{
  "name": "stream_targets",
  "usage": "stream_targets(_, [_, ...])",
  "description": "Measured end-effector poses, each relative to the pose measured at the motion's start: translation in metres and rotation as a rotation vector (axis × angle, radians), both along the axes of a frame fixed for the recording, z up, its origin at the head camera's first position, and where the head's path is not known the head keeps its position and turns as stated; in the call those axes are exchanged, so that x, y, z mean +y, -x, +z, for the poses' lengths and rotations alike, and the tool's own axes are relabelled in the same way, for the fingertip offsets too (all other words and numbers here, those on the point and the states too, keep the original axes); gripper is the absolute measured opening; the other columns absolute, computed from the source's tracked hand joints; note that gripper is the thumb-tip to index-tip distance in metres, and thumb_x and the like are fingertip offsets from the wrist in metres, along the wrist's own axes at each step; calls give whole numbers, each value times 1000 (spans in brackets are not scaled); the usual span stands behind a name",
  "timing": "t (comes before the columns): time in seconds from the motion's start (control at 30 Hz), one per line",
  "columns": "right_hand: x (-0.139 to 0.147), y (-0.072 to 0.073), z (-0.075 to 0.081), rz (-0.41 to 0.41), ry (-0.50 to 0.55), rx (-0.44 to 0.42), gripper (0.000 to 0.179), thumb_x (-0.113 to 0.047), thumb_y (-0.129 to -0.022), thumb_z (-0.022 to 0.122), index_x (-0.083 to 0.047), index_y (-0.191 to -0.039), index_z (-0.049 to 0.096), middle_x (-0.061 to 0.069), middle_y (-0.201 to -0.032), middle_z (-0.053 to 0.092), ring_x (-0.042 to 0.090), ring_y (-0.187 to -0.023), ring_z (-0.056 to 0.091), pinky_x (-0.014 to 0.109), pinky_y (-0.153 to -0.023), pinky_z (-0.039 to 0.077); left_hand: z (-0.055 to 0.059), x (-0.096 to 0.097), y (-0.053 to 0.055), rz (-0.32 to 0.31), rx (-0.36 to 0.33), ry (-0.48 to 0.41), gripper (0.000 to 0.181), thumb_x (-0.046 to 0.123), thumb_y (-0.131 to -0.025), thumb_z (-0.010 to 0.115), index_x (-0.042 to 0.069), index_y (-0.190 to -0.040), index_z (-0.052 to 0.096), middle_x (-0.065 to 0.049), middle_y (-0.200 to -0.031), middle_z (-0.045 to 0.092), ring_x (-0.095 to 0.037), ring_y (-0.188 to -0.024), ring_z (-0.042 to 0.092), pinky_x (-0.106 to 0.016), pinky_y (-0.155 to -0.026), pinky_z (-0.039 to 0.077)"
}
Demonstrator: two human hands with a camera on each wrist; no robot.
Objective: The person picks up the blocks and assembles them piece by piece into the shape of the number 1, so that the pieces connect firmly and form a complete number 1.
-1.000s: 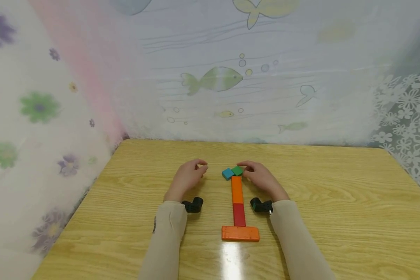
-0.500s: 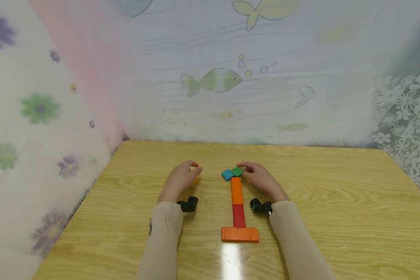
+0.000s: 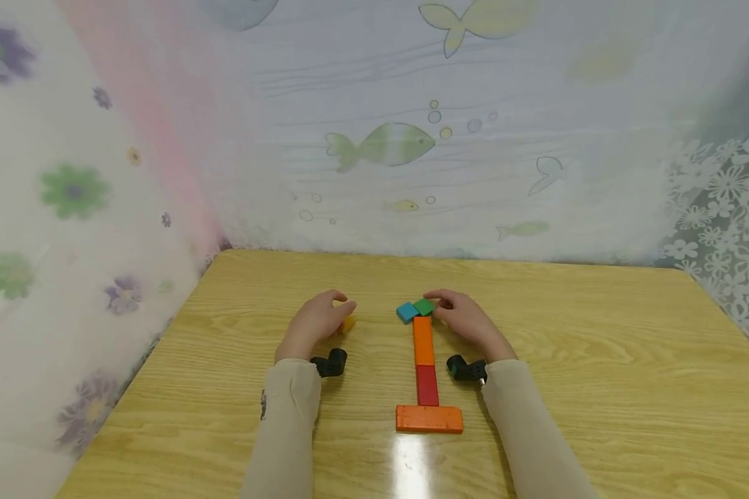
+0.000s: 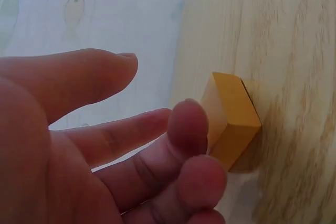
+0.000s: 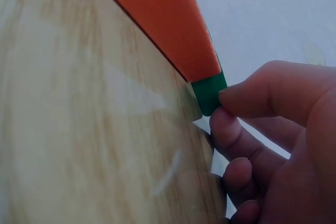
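In the head view, my left hand (image 3: 317, 320) hovers low over the table, fingers loosely bent and thumb apart. Beside its fingertips stands a yellow block (image 4: 236, 121), partly hidden behind them in the left wrist view. My right hand (image 3: 465, 317) pinches the edge of a green square block (image 3: 424, 306) between thumb and finger, seen close in the right wrist view. Corner against it lies a blue square block (image 3: 406, 312). Below them, an orange rectangular block (image 3: 423, 339) and a red block (image 3: 427, 385) run in a line down to a crosswise orange block (image 3: 429, 418).
All the blocks lie on a wood-grain table (image 3: 599, 360). A fish-patterned curtain (image 3: 381, 83) hangs behind its far edge, and a flowered curtain (image 3: 87, 277) is at the left. Black wrist cameras (image 3: 467, 368) jut inward from both wrists.
My left hand has drawn to the left, and the yellow block now shows beside its fingers. The right hand stays at the green block, and the other blocks keep their places.
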State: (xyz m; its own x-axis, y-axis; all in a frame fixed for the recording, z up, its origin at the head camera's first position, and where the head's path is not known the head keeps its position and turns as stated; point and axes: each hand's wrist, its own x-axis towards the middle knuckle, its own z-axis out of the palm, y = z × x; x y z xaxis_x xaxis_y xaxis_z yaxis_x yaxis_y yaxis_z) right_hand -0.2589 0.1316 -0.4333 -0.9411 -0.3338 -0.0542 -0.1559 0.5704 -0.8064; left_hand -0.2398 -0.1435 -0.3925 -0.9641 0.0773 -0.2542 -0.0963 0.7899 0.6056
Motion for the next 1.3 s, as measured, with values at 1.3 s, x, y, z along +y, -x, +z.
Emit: stream_targets(1.3, [1,1,-1,12,-7,14,35,-13,-91,44,-17,-125,50,5,-102,54,21,-72,41,35,-62,33,-4,0,-8,18,-66,5,41,32,-81,64,12,-114,49,1,-72,62,-17,-61,56,-32,-65,43])
